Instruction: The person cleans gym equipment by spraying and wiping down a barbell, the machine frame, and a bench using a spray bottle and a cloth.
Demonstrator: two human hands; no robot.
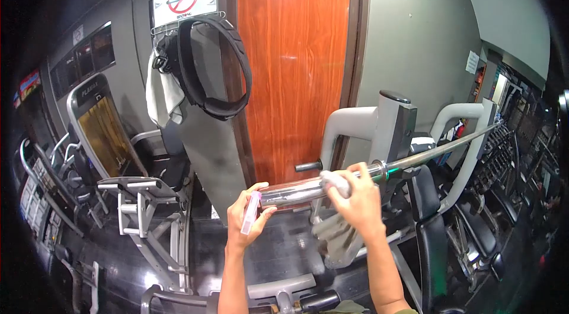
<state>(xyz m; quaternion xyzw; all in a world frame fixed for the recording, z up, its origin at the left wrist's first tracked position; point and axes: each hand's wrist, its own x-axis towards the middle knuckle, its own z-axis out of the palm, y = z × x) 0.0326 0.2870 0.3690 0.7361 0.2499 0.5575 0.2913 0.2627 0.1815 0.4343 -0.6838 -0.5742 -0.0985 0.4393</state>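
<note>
A chrome barbell (293, 193) runs from the middle of the view up to the far right, its thick sleeve end nearest me. At that end, my left hand (240, 219) is closed around a small translucent container with a pink edge (251, 212), thumb and fingers beside the bar's tip. My right hand (363, 201) presses a bunched grey-white cloth (336, 182) onto the sleeve, short of the collar (377, 170). Part of the cloth is hidden by the fingers. Below the bar hangs a greyish fabric (338, 240); what it hangs from is unclear.
Behind the bar stand a grey machine frame (396, 130) and a wooden door (293, 65). A black lifting belt (246, 77) and white towel (161, 92) hang from a wall rack. Gym machines (106, 130) fill the left; black padded benches (424, 195) and dumbbells (498, 160) are at right.
</note>
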